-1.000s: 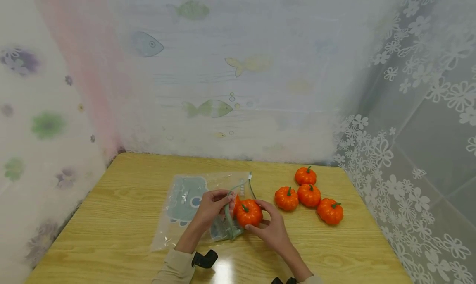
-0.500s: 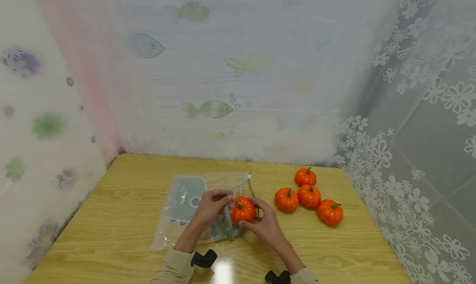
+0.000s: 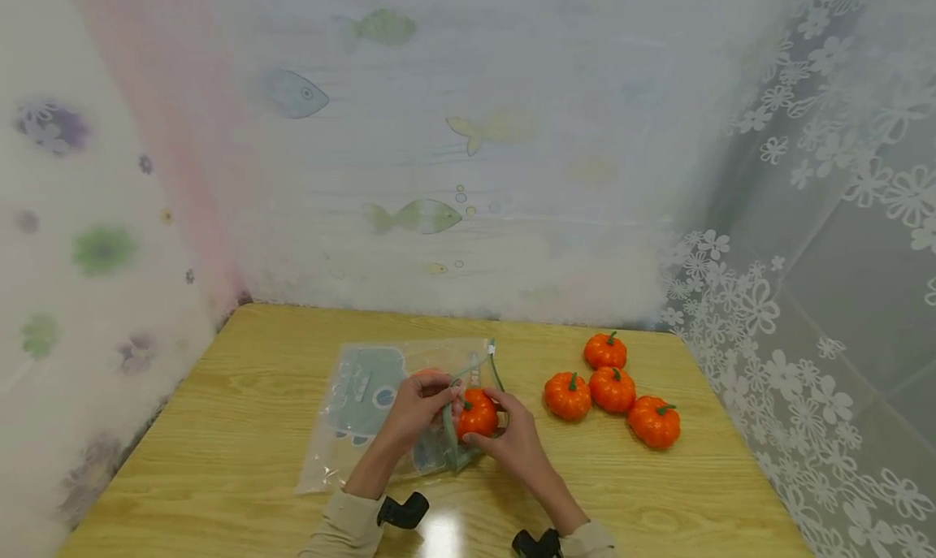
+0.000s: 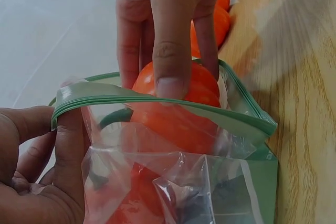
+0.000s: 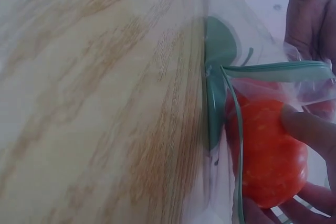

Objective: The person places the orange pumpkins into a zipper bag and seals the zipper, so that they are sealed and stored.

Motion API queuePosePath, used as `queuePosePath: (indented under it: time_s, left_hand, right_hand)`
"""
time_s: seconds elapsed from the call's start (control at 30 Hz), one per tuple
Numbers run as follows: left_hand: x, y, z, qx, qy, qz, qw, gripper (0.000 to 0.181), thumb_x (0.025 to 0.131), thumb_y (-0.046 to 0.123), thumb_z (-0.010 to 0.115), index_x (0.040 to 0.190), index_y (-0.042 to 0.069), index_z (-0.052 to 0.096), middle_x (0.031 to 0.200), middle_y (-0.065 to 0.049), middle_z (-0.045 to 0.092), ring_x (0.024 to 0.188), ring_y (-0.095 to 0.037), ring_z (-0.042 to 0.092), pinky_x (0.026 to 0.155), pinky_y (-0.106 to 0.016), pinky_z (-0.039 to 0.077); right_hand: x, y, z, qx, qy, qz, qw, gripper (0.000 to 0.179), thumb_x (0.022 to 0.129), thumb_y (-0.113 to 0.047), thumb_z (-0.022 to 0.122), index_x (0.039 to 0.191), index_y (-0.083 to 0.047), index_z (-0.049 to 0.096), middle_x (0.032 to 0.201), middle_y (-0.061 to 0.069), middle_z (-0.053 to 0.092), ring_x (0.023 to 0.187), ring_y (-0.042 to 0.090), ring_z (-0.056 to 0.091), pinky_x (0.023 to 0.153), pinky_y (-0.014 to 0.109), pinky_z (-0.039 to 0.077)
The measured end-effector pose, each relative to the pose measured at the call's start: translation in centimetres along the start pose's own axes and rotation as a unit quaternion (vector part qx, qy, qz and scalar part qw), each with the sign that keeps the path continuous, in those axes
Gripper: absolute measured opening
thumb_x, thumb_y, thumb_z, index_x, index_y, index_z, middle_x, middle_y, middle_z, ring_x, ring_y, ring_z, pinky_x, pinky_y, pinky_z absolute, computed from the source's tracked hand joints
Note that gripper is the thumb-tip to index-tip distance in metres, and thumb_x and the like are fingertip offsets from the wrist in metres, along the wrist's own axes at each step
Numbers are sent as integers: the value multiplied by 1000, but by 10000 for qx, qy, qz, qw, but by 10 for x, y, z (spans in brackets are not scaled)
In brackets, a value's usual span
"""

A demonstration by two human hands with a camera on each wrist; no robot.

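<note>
A clear zip bag [image 3: 329,452] with a blue cartoon print and a green zip edge lies on the table. My left hand [image 3: 418,408] pinches the upper zip edge of its mouth between thumb and fingers, as the left wrist view shows. In my right hand [image 3: 515,440] is a small orange toy pumpkin [image 3: 478,416] with a green stem, gripped from the right and partly inside the bag's mouth. Behind the clear plastic, another orange pumpkin [image 4: 128,198] shows deeper in the bag. The right wrist view has the held pumpkin [image 5: 268,153] between thumb and fingers.
Several more orange pumpkins [image 3: 612,389] stand in a cluster on the table to the right of the bag. The wooden table [image 3: 241,428] meets a patterned curtain [image 3: 556,241] at the back, with more patterned sheeting at both sides.
My right hand has moved left with the pumpkin, from in front of the bag's mouth to partly inside it. My left hand keeps its pinch on the bag's edge.
</note>
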State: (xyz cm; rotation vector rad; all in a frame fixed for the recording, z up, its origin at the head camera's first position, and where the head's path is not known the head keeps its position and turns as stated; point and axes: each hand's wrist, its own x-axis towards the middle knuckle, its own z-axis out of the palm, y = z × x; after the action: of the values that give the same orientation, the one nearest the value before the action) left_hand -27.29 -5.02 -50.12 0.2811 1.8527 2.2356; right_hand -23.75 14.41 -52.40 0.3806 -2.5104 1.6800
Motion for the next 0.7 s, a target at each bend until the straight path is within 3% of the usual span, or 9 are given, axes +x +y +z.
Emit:
queuePosePath:
  time_s: [0.23, 0.5, 0.7]
  left_hand:
    - [2, -2, 1, 35, 22, -106, 9999, 23, 100, 4, 65, 114, -14, 64, 81, -3, 71, 65, -11, 68, 54, -21, 54]
    - [1, -1, 3, 444, 371, -227, 9981, 26, 99, 9, 68, 117, -9, 68, 85, -5, 72, 67, -11, 68, 55, -21, 52]
    - [0, 0, 3, 581, 373, -222, 9974, 28, 98, 9, 68, 119, -10, 67, 87, -7, 73, 69, -11, 69, 58, -23, 55]
  right_hand:
    - [4, 2, 4, -238, -160, -123, 9995, 66, 82, -8, 87, 140, -2, 56, 135, 20, 58, 118, 37, 59, 80, 34, 62]
    - [9, 1, 7, 342, -719, -174, 9967, 70, 82, 4, 82, 145, 1, 51, 140, 23, 53, 124, 42, 55, 88, 41, 61]
    - [10, 1, 10, 265, -1036, -320, 9938, 64, 85, 4, 79, 144, -1, 53, 141, 21, 53, 128, 41, 54, 90, 40, 60]
